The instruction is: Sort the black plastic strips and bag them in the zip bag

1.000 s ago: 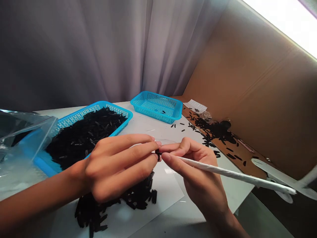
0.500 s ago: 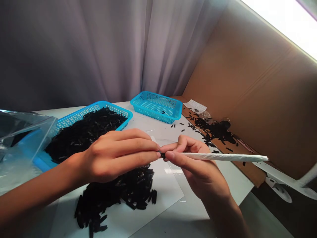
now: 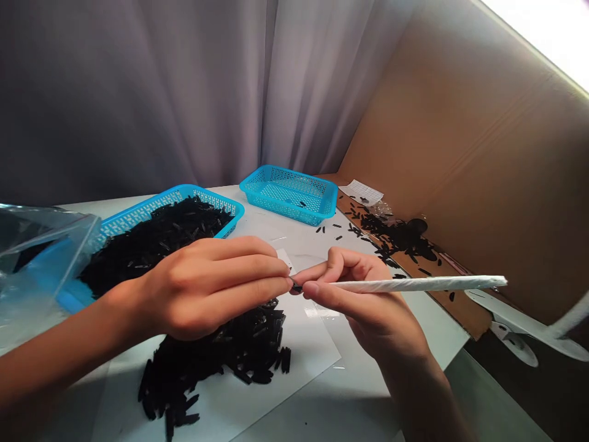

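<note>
My left hand (image 3: 216, 285) reaches in from the left with its fingers closed together, the tips at a small black piece (image 3: 297, 287). My right hand (image 3: 363, 301) meets it from the right, thumb and forefinger closed on a thin white-wrapped stick (image 3: 423, 283). The stick lies nearly level and points right; its inner end is hidden at the fingertips, by the black piece. Beneath my left hand is a heap of flat, narrow black pieces (image 3: 221, 362) on a white sheet (image 3: 304, 368).
A blue basket (image 3: 184, 189) at the left holds many black pieces, beside a clear plastic bag (image 3: 41, 270). Another blue basket (image 3: 289, 212) stands at the back. Black pieces (image 3: 396, 236) lie scattered along the cardboard wall (image 3: 460, 147) at the right. A grey curtain (image 3: 193, 92) hangs behind.
Both hands stay together, with small finger movements at the black piece. The stick's outer end has shifted slightly up and right; the view has moved a little.
</note>
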A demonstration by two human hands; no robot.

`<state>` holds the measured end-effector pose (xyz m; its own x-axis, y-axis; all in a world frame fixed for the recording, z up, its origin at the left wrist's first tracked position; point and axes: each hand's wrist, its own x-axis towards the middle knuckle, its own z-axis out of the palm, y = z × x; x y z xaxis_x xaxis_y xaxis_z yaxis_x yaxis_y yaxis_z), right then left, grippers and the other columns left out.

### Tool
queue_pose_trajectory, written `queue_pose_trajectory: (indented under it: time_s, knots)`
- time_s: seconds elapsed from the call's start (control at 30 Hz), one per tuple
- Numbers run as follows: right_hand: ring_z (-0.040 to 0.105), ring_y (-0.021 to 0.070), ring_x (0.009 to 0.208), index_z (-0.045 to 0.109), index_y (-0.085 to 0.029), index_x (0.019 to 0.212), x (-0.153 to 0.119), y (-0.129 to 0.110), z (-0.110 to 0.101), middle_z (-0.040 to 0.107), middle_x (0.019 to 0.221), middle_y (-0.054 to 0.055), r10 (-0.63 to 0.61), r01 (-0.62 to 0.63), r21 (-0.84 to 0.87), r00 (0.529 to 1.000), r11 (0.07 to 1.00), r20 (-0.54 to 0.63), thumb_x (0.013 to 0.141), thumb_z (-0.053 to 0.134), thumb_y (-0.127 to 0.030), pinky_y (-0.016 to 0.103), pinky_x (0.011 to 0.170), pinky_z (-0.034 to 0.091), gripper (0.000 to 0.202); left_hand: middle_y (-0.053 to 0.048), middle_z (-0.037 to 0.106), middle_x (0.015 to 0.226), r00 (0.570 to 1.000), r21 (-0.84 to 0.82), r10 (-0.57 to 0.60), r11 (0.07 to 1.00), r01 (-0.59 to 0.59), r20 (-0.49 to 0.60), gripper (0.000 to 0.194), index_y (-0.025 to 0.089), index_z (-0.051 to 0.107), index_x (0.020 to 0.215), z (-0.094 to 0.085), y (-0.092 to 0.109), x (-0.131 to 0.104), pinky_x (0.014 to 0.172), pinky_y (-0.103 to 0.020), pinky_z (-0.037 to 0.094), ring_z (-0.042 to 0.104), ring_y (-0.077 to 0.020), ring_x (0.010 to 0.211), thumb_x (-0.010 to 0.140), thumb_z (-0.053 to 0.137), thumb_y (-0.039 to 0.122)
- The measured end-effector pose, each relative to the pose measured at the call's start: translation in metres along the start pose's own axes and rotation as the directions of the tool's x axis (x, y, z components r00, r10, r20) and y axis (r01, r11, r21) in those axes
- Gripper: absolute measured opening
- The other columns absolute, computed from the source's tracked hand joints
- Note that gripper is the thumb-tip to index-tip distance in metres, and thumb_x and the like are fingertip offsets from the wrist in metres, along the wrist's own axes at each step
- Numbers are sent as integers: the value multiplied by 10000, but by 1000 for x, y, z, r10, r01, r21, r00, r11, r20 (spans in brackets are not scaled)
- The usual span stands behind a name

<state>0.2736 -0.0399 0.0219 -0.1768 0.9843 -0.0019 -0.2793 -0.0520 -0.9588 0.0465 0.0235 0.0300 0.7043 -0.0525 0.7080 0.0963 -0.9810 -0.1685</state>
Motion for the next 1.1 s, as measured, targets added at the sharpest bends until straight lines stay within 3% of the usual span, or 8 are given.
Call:
queue_pose_trajectory:
  time_s: [0.2,0.47,0.73,1.1]
  knots:
    - [779,188,787,612,-183,626,-2,1,1,816,818,61,-27,27,-40,1000,999,-3,718,898,-193,274,708,611,300,-79,787,969,996,115,81,990,-84,29,289,142,727,1001,-5,3,2,742,-275,654,736,-192,958,1017,439,120]
    - [787,213,810,609,-190,617,-2,0,1,813,817,65,-17,17,-76,1000,997,-1,709,904,-222,297,711,629,311,-79,783,1013,991,120,117,985,-124,64,268,166,733,965,-6,5,5,752,-296,672,732,-210,1004,989,474,99]
    - [789,237,813,589,-190,608,1,0,0,814,821,76,10,-10,-91,1000,996,-3,689,918,-271,344,739,638,349,-83,777,1023,995,77,96,992,-97,23,175,160,737,1008,-5,4,0,798,-291,681,739,-220,1007,953,576,119]
    - [788,230,812,579,-195,607,2,2,-2,815,808,64,23,-22,-61,1000,998,8,684,921,-266,357,774,634,357,-50,776,983,996,99,81,991,-84,33,211,200,723,1027,-2,4,-2,751,-282,676,742,-202,982,984,526,138]
